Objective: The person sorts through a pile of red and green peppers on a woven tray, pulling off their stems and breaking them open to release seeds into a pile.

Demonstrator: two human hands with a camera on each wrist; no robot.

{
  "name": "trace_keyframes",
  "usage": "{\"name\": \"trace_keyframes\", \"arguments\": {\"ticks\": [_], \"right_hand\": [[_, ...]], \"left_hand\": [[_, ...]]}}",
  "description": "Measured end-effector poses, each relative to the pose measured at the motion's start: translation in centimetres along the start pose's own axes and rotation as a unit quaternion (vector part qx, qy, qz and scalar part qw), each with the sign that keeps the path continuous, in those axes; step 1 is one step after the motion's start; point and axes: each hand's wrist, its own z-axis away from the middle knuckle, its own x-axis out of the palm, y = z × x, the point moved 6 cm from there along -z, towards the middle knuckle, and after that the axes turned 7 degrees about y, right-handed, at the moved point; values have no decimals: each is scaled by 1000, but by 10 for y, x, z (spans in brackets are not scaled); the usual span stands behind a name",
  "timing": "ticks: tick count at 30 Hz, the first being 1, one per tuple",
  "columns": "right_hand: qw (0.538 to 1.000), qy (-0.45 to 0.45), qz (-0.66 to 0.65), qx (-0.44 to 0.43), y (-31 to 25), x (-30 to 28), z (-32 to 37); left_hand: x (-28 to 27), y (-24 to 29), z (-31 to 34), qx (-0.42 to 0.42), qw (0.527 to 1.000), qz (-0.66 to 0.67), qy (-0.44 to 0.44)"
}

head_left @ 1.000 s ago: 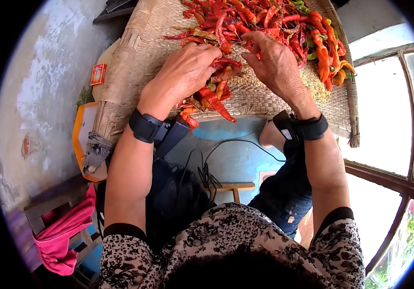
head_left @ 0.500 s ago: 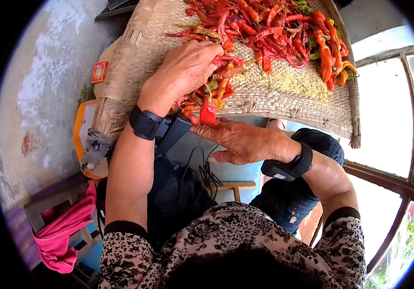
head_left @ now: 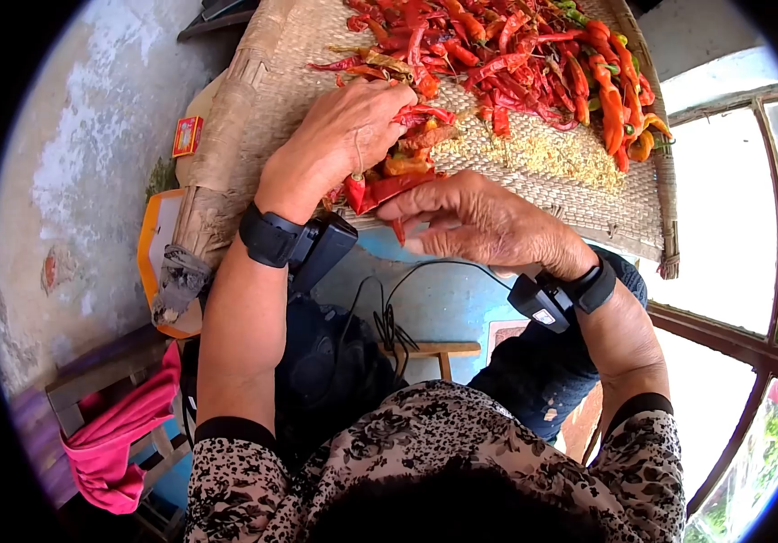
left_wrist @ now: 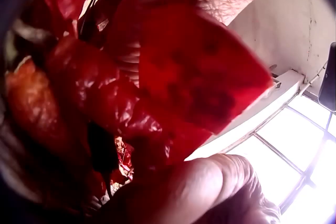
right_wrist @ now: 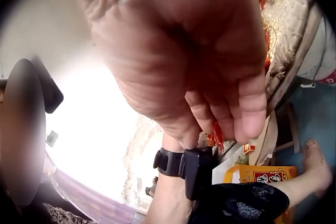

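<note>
A pale, stained wall (head_left: 72, 181) fills nine o'clock in the head view and a bright window (head_left: 751, 226) takes three o'clock. Between them lies the big woven tray (head_left: 534, 195), running from the centre up to twelve.

At twelve to one o'clock sits the heap of chillies (head_left: 516, 54), red with some orange and a few green, loose and tangled. Just below it, towards two o'clock, a scatter of pale seeds (head_left: 552, 154) lies on the bare weave. Down at eight o'clock a pink cloth (head_left: 118, 434) hangs over a wooden seat, and a small red box (head_left: 186, 136) rests at ten, just off the tray's edge.

Now the hands, both at the tray's near rim! The left hand (head_left: 344, 136) has its fingers curled down over a bunch of chillies (head_left: 407, 163), gripping it against the weave. The left wrist view shows little but red skins pressed up close. The right hand (head_left: 488, 226) comes in from four o'clock with its fingers bent, fingertips pinching a red chilli (head_left: 389, 187) that touches the bunch's near side.

By my reading, one handful is gathered and this one is being added to it. The heap looks far larger than the bunch, so most of the gathering seems left to do.
</note>
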Motion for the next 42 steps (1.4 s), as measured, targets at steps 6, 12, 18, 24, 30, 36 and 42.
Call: {"name": "trace_keyframes", "arguments": {"ticks": [6, 12, 18, 24, 30, 36, 42], "right_hand": [[980, 192, -39, -15, 11, -37, -4], [963, 262, -53, -24, 5, -54, 2], [948, 317, 12, -23, -6, -110, 18], [966, 255, 3, -54, -7, -90, 1], [970, 221, -69, -72, -9, -75, -6], [918, 365, -65, -141, -17, -122, 8], [861, 492, 91, -96, -9, -142, 23]], "left_hand": [[-14, -2, -7, -88, 996, -2, 0], [-39, -1, -9, -92, 979, 52, 174], [-30, 34, -11, 43, 995, 68, 58], [-21, 43, -10, 35, 996, 68, 48], [-18, 41, -10, -6, 997, 71, 41], [-23, 29, -8, -77, 990, 99, 61], [-37, 29, -11, -115, 978, 129, 114]]}}
